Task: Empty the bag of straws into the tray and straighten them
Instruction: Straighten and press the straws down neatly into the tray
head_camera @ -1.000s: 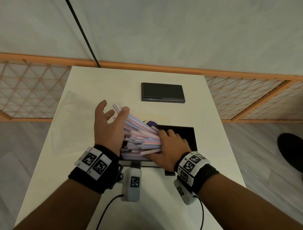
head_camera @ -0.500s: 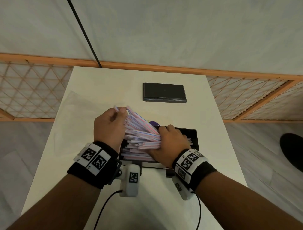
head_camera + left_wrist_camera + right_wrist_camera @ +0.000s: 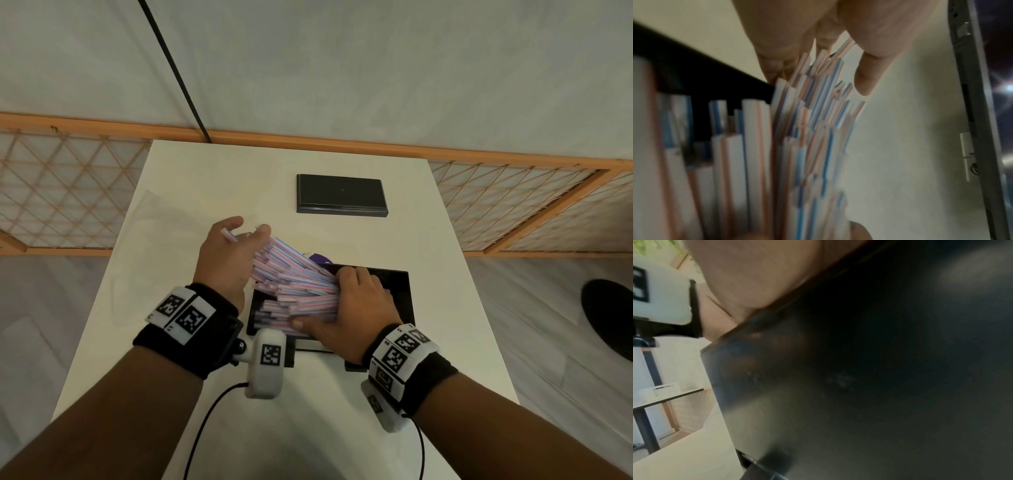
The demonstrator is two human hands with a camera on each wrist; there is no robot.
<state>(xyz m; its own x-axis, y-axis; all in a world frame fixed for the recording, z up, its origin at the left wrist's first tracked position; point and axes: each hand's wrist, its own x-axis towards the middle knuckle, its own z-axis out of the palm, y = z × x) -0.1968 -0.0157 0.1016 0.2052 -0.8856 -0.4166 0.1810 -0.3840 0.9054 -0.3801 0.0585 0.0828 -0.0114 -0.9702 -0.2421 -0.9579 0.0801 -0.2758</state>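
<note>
A thick bundle of red-and-blue striped straws point(image 3: 294, 284) lies fanned across the left part of the black tray point(image 3: 400, 291), its far ends rising out over the table. My left hand point(image 3: 236, 240) is at the straws' left ends, fingers loosely spread, palm against the tips; one straw pokes between the fingers. In the left wrist view the straw ends point(image 3: 807, 129) point at my fingers point(image 3: 777, 53) and thumb point(image 3: 865, 78). My right hand point(image 3: 356, 301) covers the bundle's right end, fingers curled over it and thumb along its near side. The right wrist view shows mostly the dark tray point(image 3: 859, 369).
A flat black box point(image 3: 342, 195) lies at the back middle of the white table point(image 3: 308, 428). A clear plastic bag point(image 3: 150, 219) lies on the table's left side. Something purple point(image 3: 318, 257) peeks out behind the straws. A wooden lattice rail point(image 3: 68, 192) borders the table.
My left hand closed round the straws' left ends half a second ago and has now spread its fingers again. The right hand has stayed on the bundle's right end.
</note>
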